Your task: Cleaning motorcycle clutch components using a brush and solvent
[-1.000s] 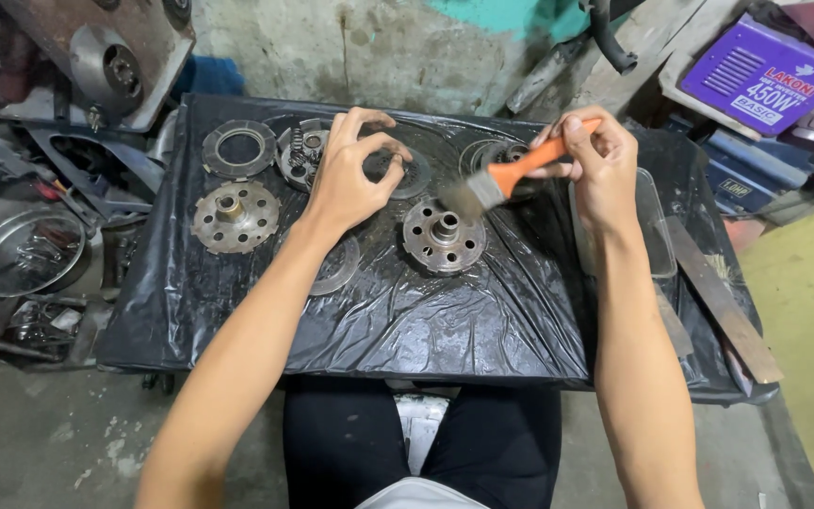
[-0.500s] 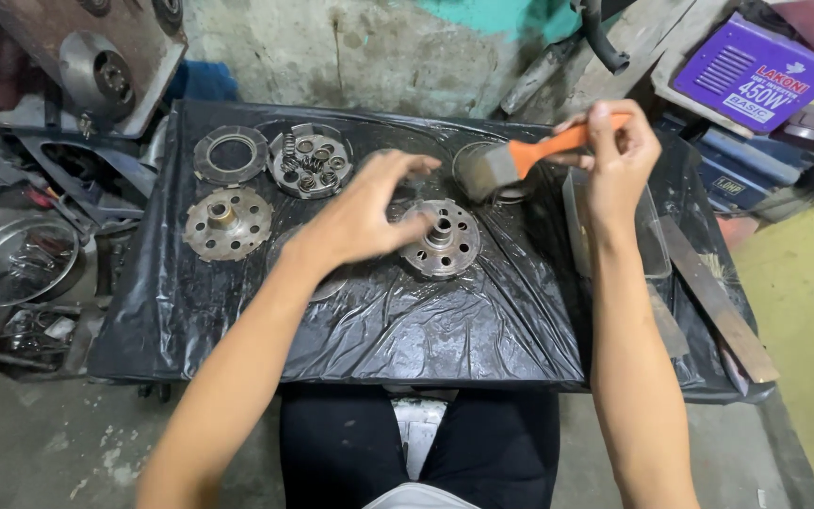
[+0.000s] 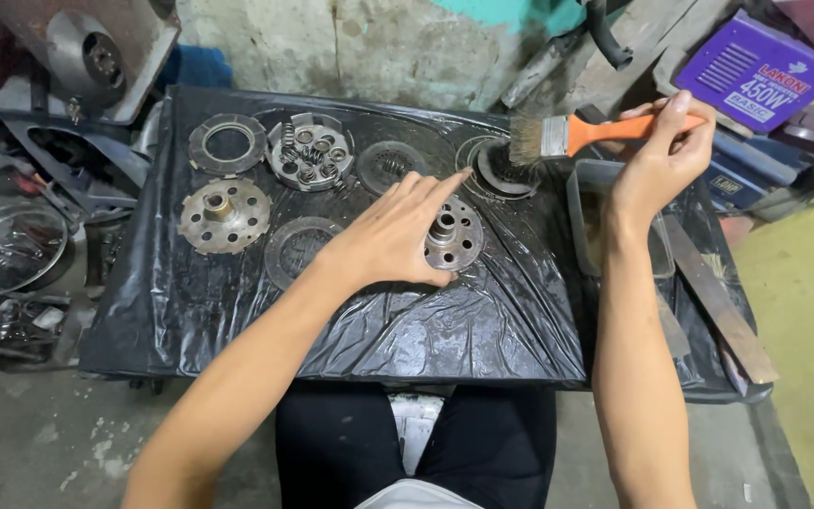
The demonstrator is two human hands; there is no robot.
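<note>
Left hand (image 3: 393, 236) is laid flat, fingers spread, on a round metal hub (image 3: 454, 236) near the middle of the bench (image 3: 332, 330), which is covered in black plastic sheet; the grip is open, resting on the part rather than closed round it. Right hand (image 3: 657, 160) is held above the bench's far right corner, its grip closed on the orange handle of a paintbrush (image 3: 577, 134). The bristles are pointed left, over or just touching a dark ring-shaped part (image 3: 501, 170); contact cannot be judged from this angle. Just right of that part a grey tray (image 3: 584, 193) is seen beneath the right wrist.

Along the far edge, from the left: a flat ring plate (image 3: 228, 143), a plate carrying small springs (image 3: 311, 151), a dark disc (image 3: 390, 165). Nearer the left edge a toothed disc (image 3: 225, 215) and a thin ring (image 3: 299, 250) are laid side by side.
</note>
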